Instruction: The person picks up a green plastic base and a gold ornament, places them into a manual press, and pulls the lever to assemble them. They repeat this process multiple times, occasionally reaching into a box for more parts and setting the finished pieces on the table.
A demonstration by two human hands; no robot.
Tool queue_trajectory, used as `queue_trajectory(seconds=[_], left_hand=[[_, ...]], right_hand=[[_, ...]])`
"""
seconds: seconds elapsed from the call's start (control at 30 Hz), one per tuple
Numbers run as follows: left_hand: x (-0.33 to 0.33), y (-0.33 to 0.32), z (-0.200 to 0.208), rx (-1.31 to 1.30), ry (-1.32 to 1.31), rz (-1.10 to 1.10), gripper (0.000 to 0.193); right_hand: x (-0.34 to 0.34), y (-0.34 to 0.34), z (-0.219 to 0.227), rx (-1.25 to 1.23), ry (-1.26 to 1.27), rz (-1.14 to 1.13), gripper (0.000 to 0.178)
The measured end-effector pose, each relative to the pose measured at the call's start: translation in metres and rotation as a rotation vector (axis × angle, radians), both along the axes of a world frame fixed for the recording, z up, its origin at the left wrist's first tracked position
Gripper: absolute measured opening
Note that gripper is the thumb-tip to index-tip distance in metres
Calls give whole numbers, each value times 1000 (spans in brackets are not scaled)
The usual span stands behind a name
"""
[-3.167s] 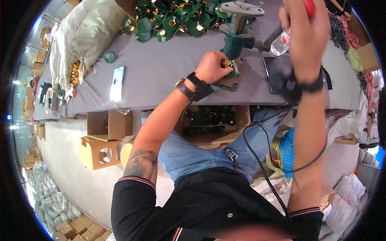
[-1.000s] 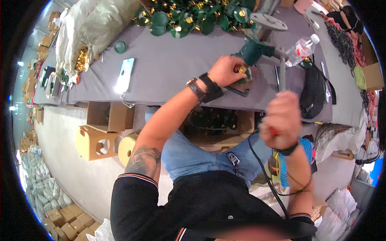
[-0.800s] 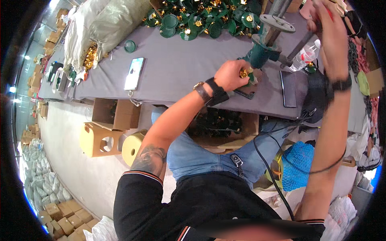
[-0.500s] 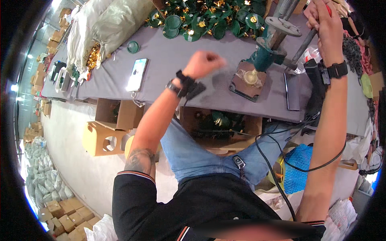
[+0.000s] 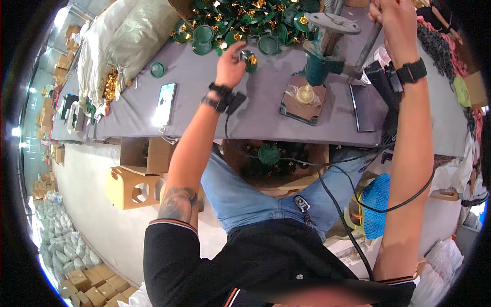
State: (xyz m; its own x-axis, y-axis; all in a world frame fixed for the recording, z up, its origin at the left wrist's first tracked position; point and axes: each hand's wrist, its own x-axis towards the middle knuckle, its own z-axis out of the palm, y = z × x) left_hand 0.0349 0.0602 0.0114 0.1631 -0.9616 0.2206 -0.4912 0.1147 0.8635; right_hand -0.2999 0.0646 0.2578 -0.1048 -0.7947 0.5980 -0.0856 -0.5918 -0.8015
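Observation:
My left hand point(image 5: 231, 67) is at the near edge of a heap of dark green discs point(image 5: 268, 45) with gold star-shaped pieces. Its fingers are closed on one green disc with a gold piece point(image 5: 249, 60), tilted beside the fingertips. At the top right, my right hand point(image 5: 396, 23) wraps around the metal lever point(image 5: 369, 48) of a green hand press point(image 5: 318, 69). Under the press head, a round brass-coloured die point(image 5: 305, 95) stands on a square brown base plate point(image 5: 291, 110).
A phone with a lit screen point(image 5: 164, 105) and a dark phone point(image 5: 362, 107) lie on the grey cloth table point(image 5: 204, 123). One loose disc point(image 5: 157, 69) is near a big pale sack point(image 5: 135, 38). An open carton point(image 5: 317, 171) of green pieces stands below the edge. A black cable point(image 5: 335, 197) crosses my lap.
My left hand has moved from beside the press, left and forward to the heap, and now has a disc. A green disc now lies on top in the carton. My right hand stays on the lever.

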Motion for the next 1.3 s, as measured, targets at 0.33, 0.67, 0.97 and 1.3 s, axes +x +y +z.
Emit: queue_trajectory(seconds=[0.33, 0.67, 0.97, 1.3], left_hand=[[-36, 77, -5, -121, -266, -86, 36], [-139, 67, -3, -208, -172, -305, 36], [-144, 69, -3, -246, -128, -342, 48], [-116, 72, 1, -253, -127, -366, 31]], right_hand=[[12, 7, 2, -17, -9, -18, 21], [3, 9, 2, 26, 0, 2, 20], [-10, 190, -237, -552, 640, -107, 16], [-10, 80, 0, -121, 441, -16, 20]])
